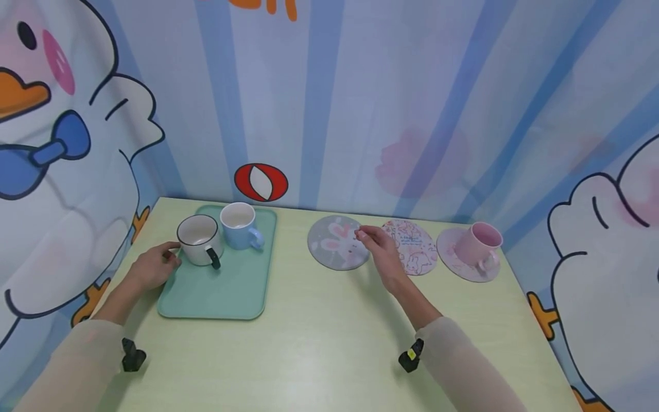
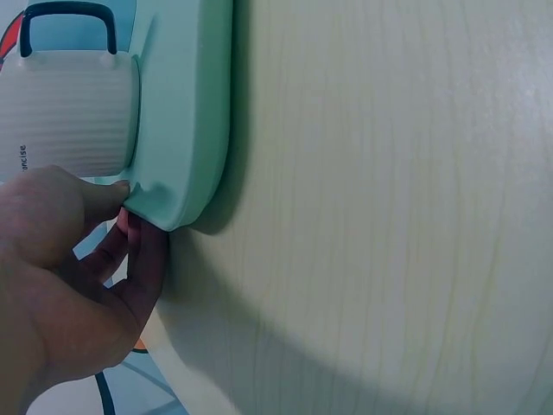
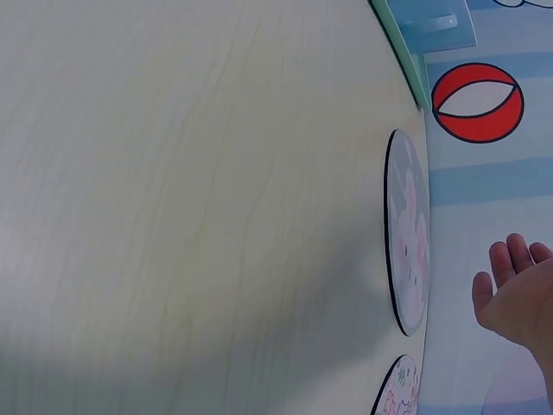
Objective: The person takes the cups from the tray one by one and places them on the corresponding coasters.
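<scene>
My left hand (image 1: 151,268) pinches the left rim of a green tray (image 1: 221,292). In the left wrist view the thumb lies on top of the tray's edge, and the fingers reach below it. Beside this hand stands a white mug (image 1: 194,246) with a black handle, upright on the tray. A blue mug (image 1: 237,230) is just behind it to the right. My right hand (image 1: 382,252) hovers with nothing in it, fingers loosely bent, over the table between a grey rabbit-print coaster (image 1: 332,246) and a pink-patterned coaster (image 1: 418,247).
At the far right, a pink mug (image 1: 475,243) stands upright on a pink coaster (image 1: 445,247). A striped cartoon curtain (image 1: 350,114) hangs along the back edge of the pale wooden table (image 1: 319,343). Black wrist cameras sit at both sleeves.
</scene>
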The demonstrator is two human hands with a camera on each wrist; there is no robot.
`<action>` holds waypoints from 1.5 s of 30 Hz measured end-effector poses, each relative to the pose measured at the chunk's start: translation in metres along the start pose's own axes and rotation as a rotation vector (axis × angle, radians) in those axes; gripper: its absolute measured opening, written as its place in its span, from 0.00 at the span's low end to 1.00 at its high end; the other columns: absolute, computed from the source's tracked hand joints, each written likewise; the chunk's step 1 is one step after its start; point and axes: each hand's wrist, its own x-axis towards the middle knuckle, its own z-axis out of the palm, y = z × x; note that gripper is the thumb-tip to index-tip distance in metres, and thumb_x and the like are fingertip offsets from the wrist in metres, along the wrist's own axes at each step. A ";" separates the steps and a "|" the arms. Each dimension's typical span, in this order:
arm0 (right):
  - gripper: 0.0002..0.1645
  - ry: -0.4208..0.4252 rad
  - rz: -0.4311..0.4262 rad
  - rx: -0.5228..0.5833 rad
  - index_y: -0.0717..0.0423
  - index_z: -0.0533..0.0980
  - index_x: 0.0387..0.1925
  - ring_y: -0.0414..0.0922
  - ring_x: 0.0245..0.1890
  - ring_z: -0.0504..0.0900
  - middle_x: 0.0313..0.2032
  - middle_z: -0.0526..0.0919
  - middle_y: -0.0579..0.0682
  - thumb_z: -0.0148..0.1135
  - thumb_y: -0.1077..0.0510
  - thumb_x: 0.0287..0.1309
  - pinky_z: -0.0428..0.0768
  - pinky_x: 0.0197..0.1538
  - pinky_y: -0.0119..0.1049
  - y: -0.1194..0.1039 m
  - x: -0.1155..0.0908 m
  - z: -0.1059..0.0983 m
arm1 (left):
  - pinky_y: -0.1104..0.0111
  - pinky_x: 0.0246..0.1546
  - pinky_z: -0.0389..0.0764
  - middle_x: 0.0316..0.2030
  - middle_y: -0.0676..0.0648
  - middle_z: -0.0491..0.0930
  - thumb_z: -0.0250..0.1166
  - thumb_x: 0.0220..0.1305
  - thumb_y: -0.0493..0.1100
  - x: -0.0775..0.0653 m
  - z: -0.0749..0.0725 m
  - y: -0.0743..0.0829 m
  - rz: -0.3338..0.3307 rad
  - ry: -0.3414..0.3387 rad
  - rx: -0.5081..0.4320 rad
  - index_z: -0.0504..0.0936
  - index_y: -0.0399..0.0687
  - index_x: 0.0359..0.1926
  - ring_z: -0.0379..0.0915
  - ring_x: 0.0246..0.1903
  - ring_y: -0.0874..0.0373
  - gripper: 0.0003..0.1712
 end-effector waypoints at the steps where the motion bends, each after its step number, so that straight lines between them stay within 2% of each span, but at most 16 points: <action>1: 0.25 -0.005 0.001 0.001 0.70 0.71 0.67 0.60 0.66 0.76 0.64 0.78 0.70 0.56 0.55 0.80 0.68 0.72 0.46 0.001 0.000 0.001 | 0.46 0.46 0.73 0.54 0.28 0.75 0.55 0.79 0.41 0.000 0.000 0.000 -0.002 -0.001 0.000 0.65 0.29 0.73 0.72 0.46 0.38 0.30; 9: 0.24 -0.017 0.001 -0.024 0.69 0.73 0.66 0.53 0.61 0.79 0.63 0.80 0.67 0.57 0.56 0.79 0.71 0.70 0.44 0.006 0.002 0.015 | 0.45 0.47 0.73 0.53 0.28 0.75 0.55 0.79 0.41 -0.001 0.000 0.001 -0.010 0.001 0.001 0.64 0.29 0.73 0.72 0.45 0.38 0.29; 19: 0.28 -0.077 0.000 -0.048 0.65 0.73 0.68 0.54 0.69 0.75 0.66 0.80 0.59 0.59 0.50 0.79 0.67 0.74 0.50 0.007 0.003 0.031 | 0.44 0.46 0.73 0.52 0.29 0.77 0.56 0.79 0.40 -0.005 -0.001 0.005 0.005 0.014 -0.007 0.65 0.29 0.73 0.72 0.45 0.38 0.28; 27: 0.29 -0.115 -0.029 -0.034 0.68 0.71 0.70 0.56 0.69 0.75 0.67 0.79 0.62 0.57 0.52 0.80 0.67 0.74 0.52 0.002 0.006 0.046 | 0.44 0.47 0.73 0.54 0.28 0.75 0.56 0.79 0.40 -0.002 0.000 0.002 -0.001 0.008 0.008 0.65 0.30 0.73 0.72 0.46 0.37 0.28; 32: 0.28 -0.120 -0.042 -0.008 0.66 0.71 0.70 0.56 0.70 0.74 0.67 0.78 0.63 0.56 0.53 0.80 0.65 0.75 0.51 0.000 0.009 0.055 | 0.44 0.46 0.73 0.53 0.28 0.76 0.56 0.80 0.41 -0.002 0.001 0.002 0.006 0.014 0.014 0.65 0.30 0.73 0.72 0.45 0.38 0.28; 38: 0.27 -0.132 -0.049 0.012 0.66 0.72 0.69 0.57 0.70 0.74 0.66 0.78 0.65 0.59 0.54 0.78 0.65 0.75 0.51 -0.001 0.014 0.068 | 0.44 0.47 0.73 0.54 0.28 0.76 0.55 0.80 0.41 -0.002 0.000 0.004 0.000 0.014 0.004 0.65 0.30 0.73 0.72 0.45 0.38 0.29; 45: 0.28 -0.163 -0.042 0.022 0.68 0.71 0.70 0.55 0.70 0.75 0.67 0.78 0.64 0.58 0.55 0.78 0.66 0.74 0.51 -0.002 0.015 0.085 | 0.46 0.45 0.73 0.53 0.28 0.76 0.55 0.80 0.40 -0.002 0.001 0.003 0.002 0.018 0.001 0.65 0.30 0.73 0.73 0.44 0.39 0.28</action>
